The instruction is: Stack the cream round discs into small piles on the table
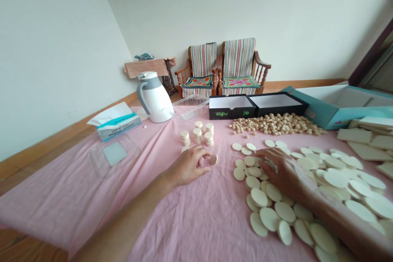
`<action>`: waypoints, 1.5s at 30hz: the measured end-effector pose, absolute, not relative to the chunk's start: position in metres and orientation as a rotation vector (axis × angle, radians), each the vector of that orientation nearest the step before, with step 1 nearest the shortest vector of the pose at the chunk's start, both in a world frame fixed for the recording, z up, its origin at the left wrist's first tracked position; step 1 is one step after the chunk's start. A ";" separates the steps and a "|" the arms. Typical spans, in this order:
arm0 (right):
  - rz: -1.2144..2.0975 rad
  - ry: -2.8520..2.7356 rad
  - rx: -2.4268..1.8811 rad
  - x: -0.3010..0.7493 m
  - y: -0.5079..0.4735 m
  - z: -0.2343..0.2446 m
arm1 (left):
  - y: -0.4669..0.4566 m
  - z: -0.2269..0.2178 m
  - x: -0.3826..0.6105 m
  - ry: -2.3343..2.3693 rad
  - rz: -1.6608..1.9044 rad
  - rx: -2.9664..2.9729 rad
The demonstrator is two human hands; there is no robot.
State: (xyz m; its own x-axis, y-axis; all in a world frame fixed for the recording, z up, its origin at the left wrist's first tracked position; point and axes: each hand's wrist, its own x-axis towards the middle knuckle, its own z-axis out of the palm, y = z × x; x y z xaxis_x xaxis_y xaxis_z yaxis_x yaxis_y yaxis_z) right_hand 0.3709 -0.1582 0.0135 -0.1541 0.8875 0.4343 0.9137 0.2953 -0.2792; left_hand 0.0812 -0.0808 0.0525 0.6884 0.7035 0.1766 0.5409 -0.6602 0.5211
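My left hand (190,166) is just in front of several short stacks of round wooden discs (197,135). Its fingers are curled, and a single wooden disc (214,159) stands tilted on edge at the fingertips. Over the near-left part of a spread pile of pale wooden discs (284,211) lies my right hand (278,168), bent at the fingers. A pale disc shows between its thumb and fingers, partly hidden by the hand. Another disc, mostly covered, lies behind the left hand at the foot of the stacks.
Small wooden beads (276,124) are heaped before two black boxes (232,107). At right are a blue box (337,110) and flat wooden pieces (368,143). A white jug (158,102), tissue pack (118,122), clear tray (192,106) and clear plastic lid (115,153) stand left on the pink cloth (190,221).
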 end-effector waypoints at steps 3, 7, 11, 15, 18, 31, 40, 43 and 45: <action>-0.057 -2.054 -1.610 0.372 -0.158 0.013 | -0.086 0.044 0.096 1.006 0.570 2.541; -0.056 -2.064 -1.608 0.373 -0.157 0.011 | -0.085 0.037 0.105 1.006 0.546 2.617; -0.061 -2.075 -1.585 0.373 -0.157 0.011 | -0.083 0.044 0.102 0.843 0.447 2.658; -0.061 -2.069 -1.579 0.372 -0.157 0.012 | -0.080 0.051 0.094 0.744 0.462 2.611; -0.058 -2.074 -1.581 0.371 -0.158 0.013 | -0.082 0.047 0.094 0.903 0.538 2.571; -0.060 -2.078 -1.571 0.369 -0.159 0.016 | -0.063 0.075 0.060 1.155 0.709 2.421; -0.078 -2.081 -1.559 0.372 -0.159 0.012 | -0.092 0.041 0.089 1.149 0.485 2.544; -0.085 -2.081 -1.546 0.372 -0.158 0.012 | -0.096 0.039 0.095 1.138 0.490 2.559; -0.087 -2.079 -1.543 0.372 -0.158 0.012 | -0.090 0.047 0.088 1.105 0.490 2.549</action>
State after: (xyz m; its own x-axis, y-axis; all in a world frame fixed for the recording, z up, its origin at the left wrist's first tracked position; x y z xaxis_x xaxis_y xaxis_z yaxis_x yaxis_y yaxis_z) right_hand 0.3722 -0.1581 0.0121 -0.1952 0.8676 0.4574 0.9029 0.3411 -0.2615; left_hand 0.0883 -0.0904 0.0470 0.6421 0.7446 0.1826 0.6352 -0.6500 0.4171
